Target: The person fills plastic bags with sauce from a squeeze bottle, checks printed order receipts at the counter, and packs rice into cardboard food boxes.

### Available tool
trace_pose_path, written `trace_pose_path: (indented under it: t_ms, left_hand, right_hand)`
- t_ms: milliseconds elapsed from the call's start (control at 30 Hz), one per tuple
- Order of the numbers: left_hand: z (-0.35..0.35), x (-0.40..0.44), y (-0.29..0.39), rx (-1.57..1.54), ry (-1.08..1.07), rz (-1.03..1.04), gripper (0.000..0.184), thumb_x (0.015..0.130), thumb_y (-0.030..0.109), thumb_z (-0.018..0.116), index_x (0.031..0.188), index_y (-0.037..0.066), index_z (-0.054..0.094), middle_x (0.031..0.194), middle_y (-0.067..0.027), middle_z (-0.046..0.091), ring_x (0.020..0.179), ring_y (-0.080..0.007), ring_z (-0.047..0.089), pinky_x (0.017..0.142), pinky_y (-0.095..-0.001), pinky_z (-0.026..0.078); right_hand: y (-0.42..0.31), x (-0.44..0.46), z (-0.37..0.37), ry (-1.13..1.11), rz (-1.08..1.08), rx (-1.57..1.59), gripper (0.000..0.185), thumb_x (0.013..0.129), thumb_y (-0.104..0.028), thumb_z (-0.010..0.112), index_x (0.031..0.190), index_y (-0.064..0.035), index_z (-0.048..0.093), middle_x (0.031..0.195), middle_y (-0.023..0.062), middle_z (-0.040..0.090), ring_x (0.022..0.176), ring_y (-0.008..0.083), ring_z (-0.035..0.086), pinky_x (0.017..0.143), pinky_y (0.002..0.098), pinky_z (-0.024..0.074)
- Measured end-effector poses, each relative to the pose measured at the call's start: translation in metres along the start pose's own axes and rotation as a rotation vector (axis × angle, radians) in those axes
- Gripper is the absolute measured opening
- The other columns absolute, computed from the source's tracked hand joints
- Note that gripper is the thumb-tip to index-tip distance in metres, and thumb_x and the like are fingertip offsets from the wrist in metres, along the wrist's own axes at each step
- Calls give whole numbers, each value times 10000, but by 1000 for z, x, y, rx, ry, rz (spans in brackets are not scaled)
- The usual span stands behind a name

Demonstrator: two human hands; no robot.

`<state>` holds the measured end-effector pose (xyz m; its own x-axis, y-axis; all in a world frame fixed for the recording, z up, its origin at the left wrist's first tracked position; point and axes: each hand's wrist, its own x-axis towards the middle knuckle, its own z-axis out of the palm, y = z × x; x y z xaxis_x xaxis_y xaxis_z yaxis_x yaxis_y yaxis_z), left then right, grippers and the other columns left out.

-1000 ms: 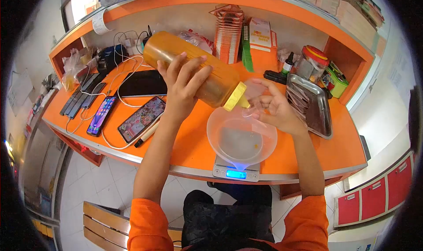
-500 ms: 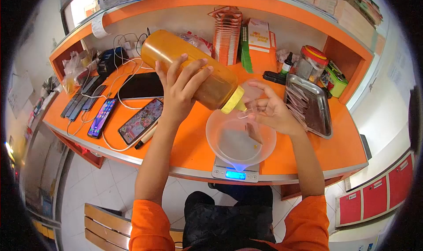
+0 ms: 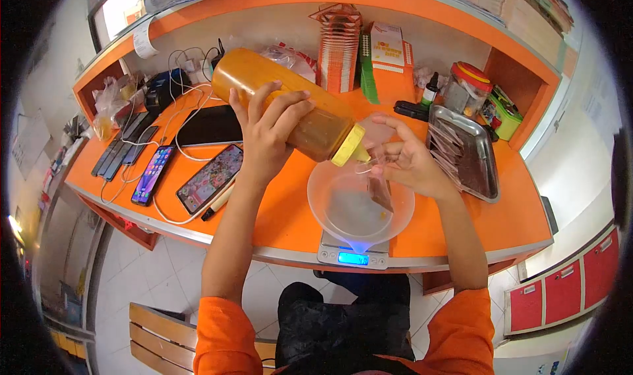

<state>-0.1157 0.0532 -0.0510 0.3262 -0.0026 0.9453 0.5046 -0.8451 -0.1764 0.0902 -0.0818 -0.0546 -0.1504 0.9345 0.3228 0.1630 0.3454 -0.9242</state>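
Note:
My left hand is wrapped round a large squeeze bottle filled with something amber. The bottle tilts down to the right, its yellow nozzle cap at the mouth of a small clear pouch. My right hand pinches the rim of this pouch, which holds brown liquid at its bottom. The pouch hangs inside a translucent white bowl. Under the bowl sits a digital kitchen scale with a lit blue display; its digits are hard to read.
A metal tray with several filled pouches stands at the right. Phones and charging cables lie at the left. At the back are stacked orange cartons, a red-lidded jar and a small dark dropper bottle.
The brown liquid in the pouch has grown, and the digits on the scale's display have changed. The bottle and both hands have shifted only slightly.

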Motion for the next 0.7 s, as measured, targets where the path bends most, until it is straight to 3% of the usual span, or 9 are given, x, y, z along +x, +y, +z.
trace_pose_path:
  t_ms: [233, 333, 433, 567, 633, 700]
  left_hand:
    - [2, 2, 0, -108, -38, -102, 544, 509, -11, 649, 1010, 171, 540, 1051, 28, 536, 1063, -241, 425, 961, -530, 104]
    - [6, -1, -3, -179, -130, -138, 712, 432, 100, 766, 1083, 138, 480, 1111, -29, 511, 1106, -256, 399, 975, -453, 175]
    - [6, 2, 2, -451, -73, -228, 705, 432, 69, 747, 1084, 97, 479, 1066, -81, 522, 1050, -263, 449, 952, -436, 252]
    - [12, -2, -1, -826, -70, -570, 767, 429, 143, 820, 1081, 10, 439, 1082, -138, 513, 967, -226, 525, 839, -333, 423]
    - [13, -3, -5, -908, -115, -736, 757, 431, 158, 826, 1067, 8, 444, 1088, -135, 512, 966, -216, 525, 844, -332, 420]
    - [15, -4, -6, -972, -137, -853, 758, 456, 180, 831, 1072, 0, 426, 1068, -136, 520, 947, -214, 535, 836, -340, 424]
  right_hand:
    - [-1, 1, -2, 42, -123, -39, 729, 698, -24, 669, 1275, -89, 228, 947, 109, 575, 881, 128, 543, 790, 269, 420]
    - [-8, 0, 0, 58, -134, 18, 773, 676, -2, 681, 1280, -87, 207, 976, 127, 573, 908, 140, 547, 795, 269, 420]
    - [-16, -3, 2, -14, -92, 111, 838, 645, 14, 698, 1290, -91, 174, 992, 134, 571, 942, 150, 543, 811, 270, 418]
    - [-13, -8, 12, -184, -107, 129, 935, 605, -29, 736, 1311, -96, 126, 1026, 145, 558, 971, 173, 534, 866, 302, 395]
    - [-10, -10, 20, -300, -64, 71, 998, 570, -60, 764, 1321, -97, 107, 1075, 144, 536, 984, 188, 529, 892, 313, 377]
    - [-24, -10, 28, -417, -161, -227, 1031, 544, -95, 781, 1327, -100, 110, 1142, 138, 490, 1028, 196, 498, 906, 317, 360]
